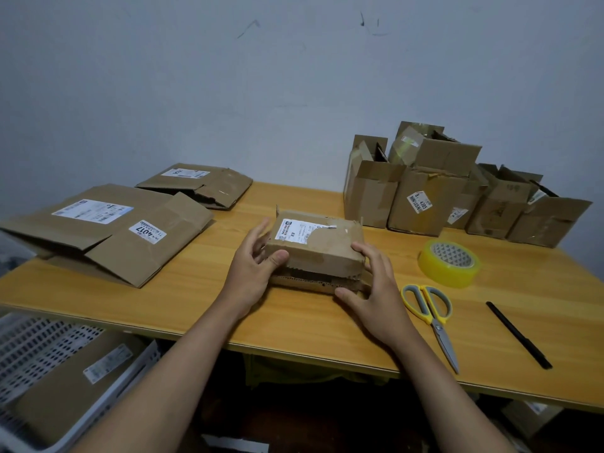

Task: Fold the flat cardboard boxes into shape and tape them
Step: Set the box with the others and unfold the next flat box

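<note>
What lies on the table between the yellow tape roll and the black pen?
In the head view, the yellow-handled scissors lie between the yellow tape roll and the black pen, on the wooden table.

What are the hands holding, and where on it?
A small cardboard box on the table: left hand grips its left end, right hand its right front corner.

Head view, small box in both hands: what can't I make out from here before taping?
- Small box: its left and right ends are covered by the left hand and right hand; underside hidden against the table.
- Its shipping label: print too small to read.
- Tape roll: free end not discernible.
- Standing boxes: their insides are hidden by flaps.
- White basket: cut off by the left edge.
</note>
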